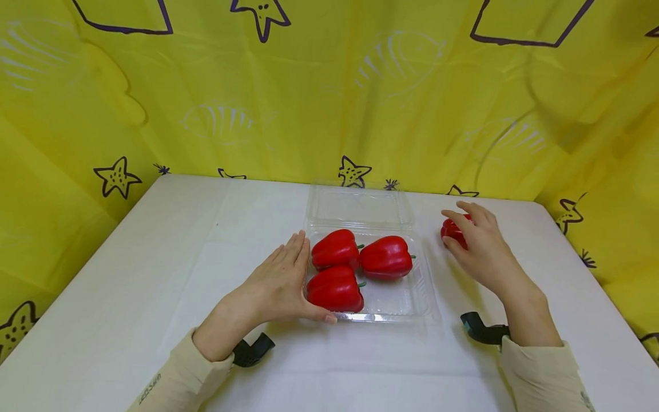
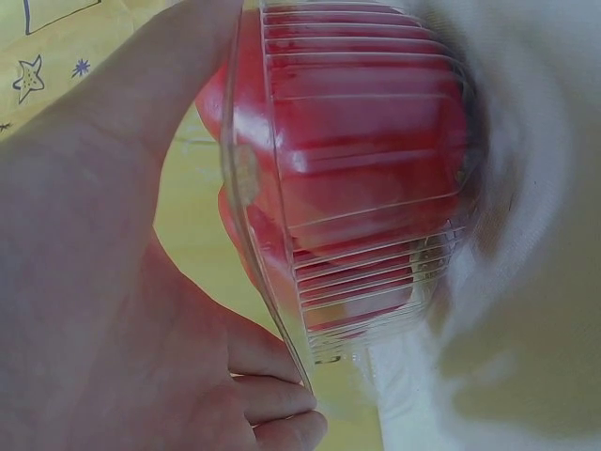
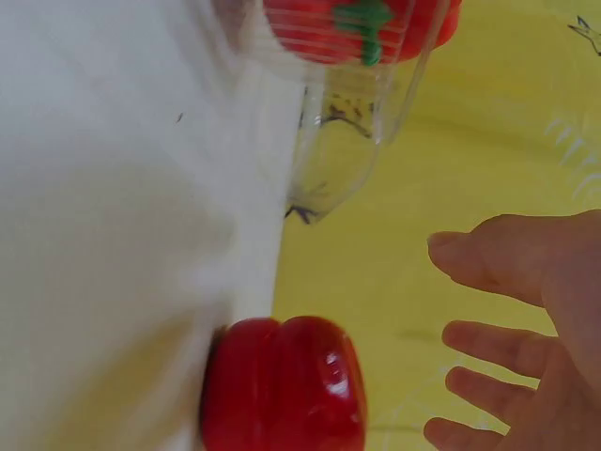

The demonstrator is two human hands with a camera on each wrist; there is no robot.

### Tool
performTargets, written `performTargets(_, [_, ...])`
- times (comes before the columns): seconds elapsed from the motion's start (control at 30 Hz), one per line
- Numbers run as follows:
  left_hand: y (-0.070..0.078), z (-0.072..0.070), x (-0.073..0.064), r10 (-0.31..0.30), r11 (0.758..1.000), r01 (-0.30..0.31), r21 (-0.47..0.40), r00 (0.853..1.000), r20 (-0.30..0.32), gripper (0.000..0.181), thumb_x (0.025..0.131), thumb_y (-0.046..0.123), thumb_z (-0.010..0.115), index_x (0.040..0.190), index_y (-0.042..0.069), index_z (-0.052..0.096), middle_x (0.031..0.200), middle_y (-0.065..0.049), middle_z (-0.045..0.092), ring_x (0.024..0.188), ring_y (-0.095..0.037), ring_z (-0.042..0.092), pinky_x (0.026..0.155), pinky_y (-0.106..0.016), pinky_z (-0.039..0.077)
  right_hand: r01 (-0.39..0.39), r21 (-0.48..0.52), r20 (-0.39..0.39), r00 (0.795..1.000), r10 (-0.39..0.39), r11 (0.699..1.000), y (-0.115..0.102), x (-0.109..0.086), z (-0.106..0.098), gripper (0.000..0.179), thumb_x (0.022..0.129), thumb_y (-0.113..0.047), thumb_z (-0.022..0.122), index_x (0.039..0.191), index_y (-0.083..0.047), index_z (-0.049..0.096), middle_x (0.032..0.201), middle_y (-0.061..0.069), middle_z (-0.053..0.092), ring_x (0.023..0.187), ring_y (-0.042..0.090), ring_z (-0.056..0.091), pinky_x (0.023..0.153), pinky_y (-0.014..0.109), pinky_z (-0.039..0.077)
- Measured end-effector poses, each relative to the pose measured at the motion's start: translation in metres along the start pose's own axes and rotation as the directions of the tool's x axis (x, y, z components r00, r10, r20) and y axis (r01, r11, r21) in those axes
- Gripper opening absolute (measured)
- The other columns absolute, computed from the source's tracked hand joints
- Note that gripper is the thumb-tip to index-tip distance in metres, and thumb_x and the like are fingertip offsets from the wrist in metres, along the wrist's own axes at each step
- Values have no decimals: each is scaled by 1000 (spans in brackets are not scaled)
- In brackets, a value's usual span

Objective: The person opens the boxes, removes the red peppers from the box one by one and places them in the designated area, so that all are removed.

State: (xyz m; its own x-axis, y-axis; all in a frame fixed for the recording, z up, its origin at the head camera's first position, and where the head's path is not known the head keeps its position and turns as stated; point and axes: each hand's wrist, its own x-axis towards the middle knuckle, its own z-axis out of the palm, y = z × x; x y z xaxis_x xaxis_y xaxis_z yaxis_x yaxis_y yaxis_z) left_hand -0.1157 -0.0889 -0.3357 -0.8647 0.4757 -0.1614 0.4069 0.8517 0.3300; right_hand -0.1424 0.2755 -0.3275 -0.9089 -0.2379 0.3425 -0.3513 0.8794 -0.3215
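Note:
Three red bell peppers (image 1: pixel 387 258) with green stems lie in a clear plastic clamshell box (image 1: pixel 396 300), two at its left side and one to the right. My left hand (image 1: pixel 273 283) rests against the box's left side, fingers straight along the rim and thumb spread at the front corner. The left wrist view shows its fingertips (image 2: pixel 291 430) at the rim. Right of the box, a fourth red bell pepper (image 1: pixel 451 230) sits on the table, partly hidden by my right hand (image 1: pixel 479 249). In the right wrist view, that hand's spread fingers stand apart from the pepper.
The box's clear lid (image 1: pixel 360 207) is folded back toward the far edge of the white table (image 1: pixel 247 212). A yellow patterned curtain (image 1: pixel 319 91) hangs behind and beside the table. Each wrist wears a black mount (image 1: pixel 484 331).

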Motion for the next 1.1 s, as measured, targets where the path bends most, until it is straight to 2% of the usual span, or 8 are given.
performTargets(0.13, [0,1,0,-5,1000,5,0,1000,3,137,63,80,72,157,-1,15,167,-16,9,155,-33,9,125,-50,18,48,15,-24,999,-48,999,-11,0,-3,45,85,-1,71,128,0,58,141,31,44,133,53,32,101,73,37])
performTargets(0.27, [0,1,1,-4,1000,4,-4,1000,2,138,62,80,72,157,-1,14,167,-16,9,155,-33,9,125,-50,18,80,9,-17,997,-80,997,-24,1,-6,45,85,-1,71,128,-2,59,142,27,45,134,50,33,97,72,42])
performTargets(0.33, [0,1,1,-4,1000,4,-4,1000,1,138,62,80,72,157,-1,15,167,-16,9,155,-33,9,125,-50,18,95,22,-8,996,-94,995,-30,1,-6,47,85,-2,72,130,-2,58,142,27,45,135,50,32,100,72,40])
performTargets(0.5, [0,1,1,-4,1000,4,-3,1000,1,138,62,80,72,157,-1,15,167,-17,8,155,-33,8,125,-50,18,114,37,42,992,-116,993,-44,0,-5,52,85,-5,73,134,-4,56,144,24,45,137,47,31,104,72,35])
performTargets(0.73, [0,0,1,-6,1000,6,0,1000,2,138,62,81,71,157,-1,15,167,-17,8,155,-33,8,125,-49,17,128,35,130,983,-132,991,-60,-3,-2,56,87,-10,74,138,-6,53,148,20,43,141,42,29,101,68,43])
performTargets(0.9, [0,0,1,-6,1000,6,0,1000,1,138,62,81,71,157,0,15,167,-17,8,155,-33,9,125,-49,17,165,34,165,972,-168,986,-69,-4,3,57,87,-14,76,138,-6,53,148,18,44,141,40,31,102,62,47])
performTargets(1.1, [0,0,0,-2,1000,2,2,1000,-2,137,62,81,71,157,-1,15,167,-17,8,155,-33,9,125,-49,17,165,37,211,963,-169,986,-76,-6,9,62,85,-17,78,141,-9,51,149,16,43,142,38,32,100,59,49])
